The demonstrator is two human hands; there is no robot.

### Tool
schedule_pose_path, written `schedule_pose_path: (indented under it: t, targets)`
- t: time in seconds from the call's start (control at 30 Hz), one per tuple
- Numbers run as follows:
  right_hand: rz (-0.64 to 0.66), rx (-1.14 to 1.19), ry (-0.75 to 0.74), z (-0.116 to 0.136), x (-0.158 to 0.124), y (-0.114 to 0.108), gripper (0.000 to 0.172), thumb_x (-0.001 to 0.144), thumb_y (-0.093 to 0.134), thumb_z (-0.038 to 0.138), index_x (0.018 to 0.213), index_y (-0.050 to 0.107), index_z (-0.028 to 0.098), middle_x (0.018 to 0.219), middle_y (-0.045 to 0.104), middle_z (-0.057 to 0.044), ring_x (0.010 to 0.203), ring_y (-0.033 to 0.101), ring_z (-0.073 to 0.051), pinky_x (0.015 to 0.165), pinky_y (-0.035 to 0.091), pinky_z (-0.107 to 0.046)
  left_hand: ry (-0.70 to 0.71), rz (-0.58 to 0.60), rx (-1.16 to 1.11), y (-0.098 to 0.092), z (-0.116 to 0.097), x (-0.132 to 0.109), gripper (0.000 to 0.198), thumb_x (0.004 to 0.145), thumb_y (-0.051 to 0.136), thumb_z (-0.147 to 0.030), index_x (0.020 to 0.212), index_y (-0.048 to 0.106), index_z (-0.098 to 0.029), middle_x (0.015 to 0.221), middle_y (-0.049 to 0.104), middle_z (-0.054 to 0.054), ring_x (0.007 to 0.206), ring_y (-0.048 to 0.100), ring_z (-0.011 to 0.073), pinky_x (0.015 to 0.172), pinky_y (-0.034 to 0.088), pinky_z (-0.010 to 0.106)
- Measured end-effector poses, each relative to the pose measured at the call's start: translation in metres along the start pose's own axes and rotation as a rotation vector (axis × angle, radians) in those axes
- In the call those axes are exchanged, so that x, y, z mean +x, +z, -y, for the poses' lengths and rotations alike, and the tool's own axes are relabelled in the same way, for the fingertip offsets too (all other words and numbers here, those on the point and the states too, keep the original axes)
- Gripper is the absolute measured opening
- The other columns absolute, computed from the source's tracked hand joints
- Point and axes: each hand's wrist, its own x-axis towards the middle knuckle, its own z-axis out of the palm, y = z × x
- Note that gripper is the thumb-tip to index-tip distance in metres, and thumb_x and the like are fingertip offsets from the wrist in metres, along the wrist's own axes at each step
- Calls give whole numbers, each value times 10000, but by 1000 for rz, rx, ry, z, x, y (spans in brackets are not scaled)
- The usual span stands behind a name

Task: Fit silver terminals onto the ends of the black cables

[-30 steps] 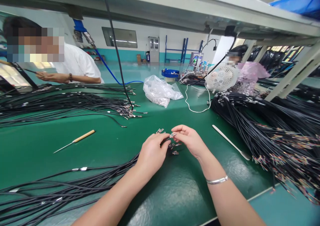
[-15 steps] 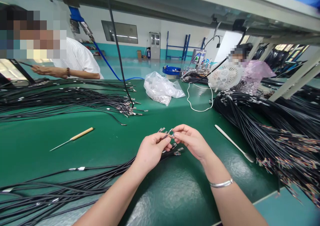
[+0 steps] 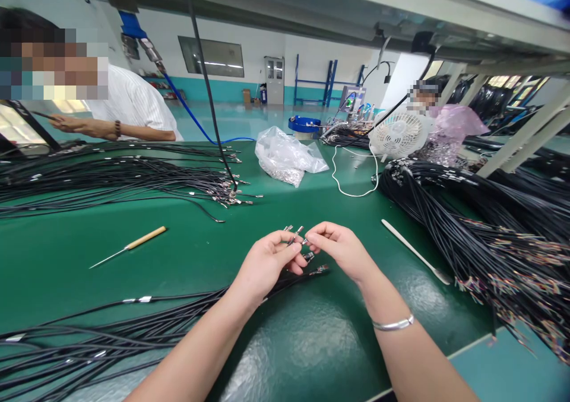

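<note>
My left hand [image 3: 267, 262] is closed on the ends of several black cables, whose metal connectors [image 3: 297, 231] stick out past the fingers. Close on its right, my right hand [image 3: 338, 247] pinches at a small metal connector end between thumb and index finger; the fingertips partly hide it. A bundle of black cables [image 3: 178, 325] runs from the lower left to beneath my left hand, and one connector [image 3: 321, 269] lies just below the hands. A silver bracelet sits on my right wrist.
A wooden-handled awl [image 3: 146, 237] lies left, a pale stick [image 3: 414, 250] right. Behind are a plastic bag of metal parts [image 3: 287, 158], a white fan [image 3: 398, 135] and a cable pile [image 3: 178, 176]. More cables [image 3: 449, 224] fill the right. A person in a striped shirt [image 3: 138, 102] works back left.
My left hand has shifted slightly left, and the connectors at its fingertips have changed angle. My right hand stays almost in place, its fingers pinched closer together.
</note>
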Motion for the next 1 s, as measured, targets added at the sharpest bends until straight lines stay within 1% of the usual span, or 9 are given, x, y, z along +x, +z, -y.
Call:
schedule_pose_path:
  t: [0.3,0.5,0.6,0.7,0.77,0.87,1.0]
  targets:
    - [-4,89,22,1,-1,2,218,734,670,356,774,630,146,687,608,-4,634,539,-116,642,442,-263,1,44,-49,-3,0,0,186,716,640,-248,832,590,-112,593,633,12,504,573,101,564,474,222]
    - [-11,114,19,1,-2,3,204,734,673,345,769,628,149,686,614,-4,629,540,-112,639,441,-259,11,32,-66,-2,0,1,176,697,652,-226,814,575,-119,571,635,8,496,578,105,558,477,222]
    - [-11,118,9,1,-1,3,196,737,673,338,773,631,150,683,616,-2,630,543,-109,637,443,-254,18,33,-58,-2,2,1,163,705,642,-224,806,563,-123,573,637,9,495,580,107,562,477,224]
    - [-14,116,3,1,0,3,196,736,673,336,786,638,150,697,623,-5,635,548,-109,642,448,-255,18,21,-53,-3,3,1,169,723,627,-226,838,555,-126,574,639,6,496,583,107,562,474,222]
    - [-18,125,9,1,0,3,206,742,665,345,814,645,153,730,635,-15,649,556,-114,655,453,-264,18,15,-41,-3,3,0,169,733,615,-223,860,568,-120,579,638,5,497,581,101,567,469,215]
    - [-24,131,22,1,0,3,214,747,656,357,828,652,158,761,646,-22,660,562,-117,663,456,-268,28,28,-15,-3,3,0,147,745,597,-215,844,606,-106,590,634,7,505,573,88,583,467,204]
    - [-21,140,23,2,-1,3,200,739,668,346,805,649,158,722,638,-12,646,560,-111,640,453,-252,34,28,-25,-3,3,1,151,731,610,-211,844,604,-111,576,631,3,506,576,98,580,476,217]
